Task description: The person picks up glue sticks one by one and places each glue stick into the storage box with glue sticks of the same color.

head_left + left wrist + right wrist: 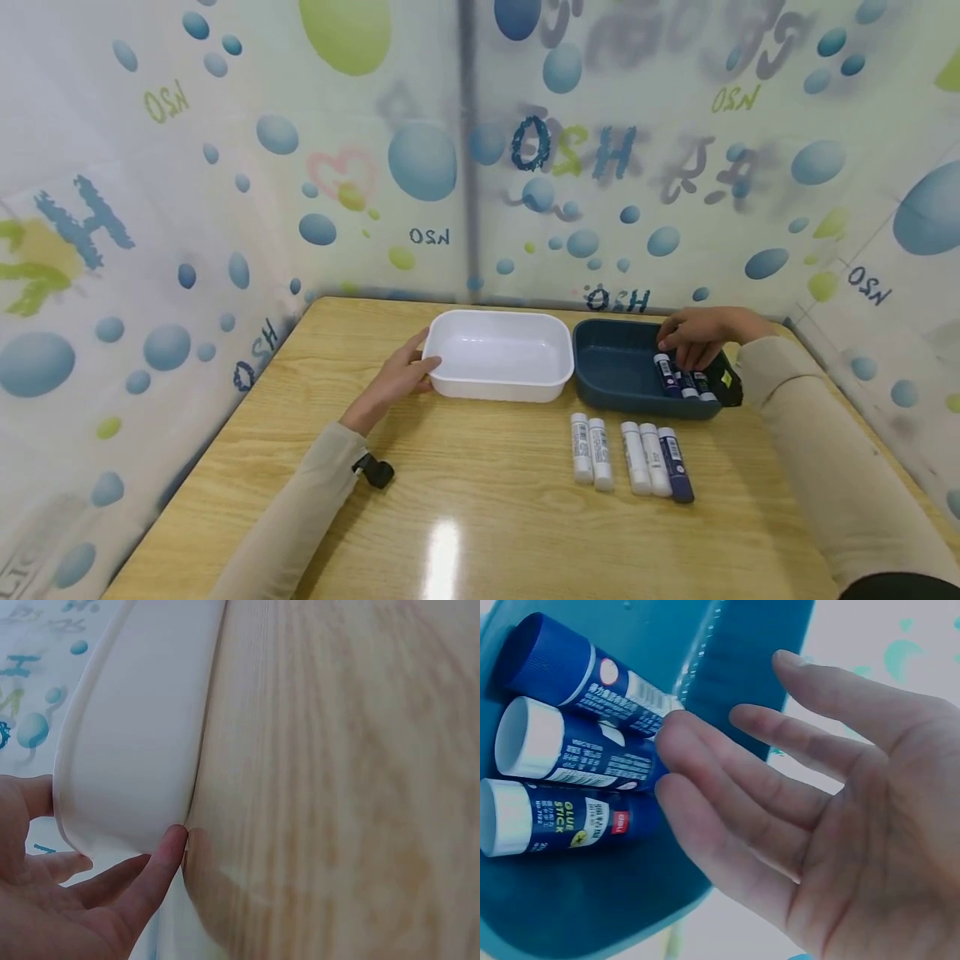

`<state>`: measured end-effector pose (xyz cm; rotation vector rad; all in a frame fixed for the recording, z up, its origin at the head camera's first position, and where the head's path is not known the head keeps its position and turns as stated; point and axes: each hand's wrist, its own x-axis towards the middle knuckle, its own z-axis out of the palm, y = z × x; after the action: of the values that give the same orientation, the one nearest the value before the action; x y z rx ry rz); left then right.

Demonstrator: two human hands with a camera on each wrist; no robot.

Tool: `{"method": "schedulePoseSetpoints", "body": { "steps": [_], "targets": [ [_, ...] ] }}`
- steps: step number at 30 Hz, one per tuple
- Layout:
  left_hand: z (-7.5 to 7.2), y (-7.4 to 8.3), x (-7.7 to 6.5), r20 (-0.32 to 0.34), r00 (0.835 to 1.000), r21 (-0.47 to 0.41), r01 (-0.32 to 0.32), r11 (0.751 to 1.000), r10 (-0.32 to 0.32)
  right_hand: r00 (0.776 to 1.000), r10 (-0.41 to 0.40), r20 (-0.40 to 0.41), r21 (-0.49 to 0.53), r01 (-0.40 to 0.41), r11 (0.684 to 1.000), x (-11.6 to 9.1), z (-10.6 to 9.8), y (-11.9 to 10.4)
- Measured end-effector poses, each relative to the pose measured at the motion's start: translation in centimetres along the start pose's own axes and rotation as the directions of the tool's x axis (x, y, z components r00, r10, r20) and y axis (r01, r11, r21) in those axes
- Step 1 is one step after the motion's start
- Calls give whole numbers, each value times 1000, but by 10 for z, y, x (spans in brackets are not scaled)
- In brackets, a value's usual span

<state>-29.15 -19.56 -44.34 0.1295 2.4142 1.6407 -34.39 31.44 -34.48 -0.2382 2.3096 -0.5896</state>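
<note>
My left hand (399, 373) grips the left end of a white plastic tray (501, 390), its thumb and fingers spread around the corner in the left wrist view. Inside the dark blue tray (611, 367) beside it is my right hand (703, 332), with loosely extended fingers and nothing held. Its fingertips reach the ends of glue sticks lying there side by side. In the right wrist view these are a glue stick with a dark blue cap (562, 667) and two white-capped glue sticks (577, 746) (562, 817). The white tray's visible floor is bare.
On the wooden table (480, 483), in front of the dark tray, lie two white tubes (591, 450). To their right are two more white tubes (645, 458) and a dark blue tube with a white end (676, 464). A patterned curtain (360, 250) stands behind the table.
</note>
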Motion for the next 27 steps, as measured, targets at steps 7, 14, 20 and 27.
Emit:
{"method": "schedulePoseSetpoints", "body": {
  "steps": [7,14,20,27],
  "targets": [
    [1,0,0,-7,1000,8,2,1000,-2,998,-43,-47,-50,41,998,-17,5,0],
    [0,-2,1,-6,1000,14,3,1000,-3,988,-102,-115,-80,93,992,-41,19,-4],
    [0,-1,0,-7,1000,8,2,1000,-2,960,-192,-202,-47,187,981,-70,37,-10],
    [-1,23,-12,12,999,-11,39,999,-39,923,-257,-288,-83,243,967,-88,70,-11]
  ]
}}
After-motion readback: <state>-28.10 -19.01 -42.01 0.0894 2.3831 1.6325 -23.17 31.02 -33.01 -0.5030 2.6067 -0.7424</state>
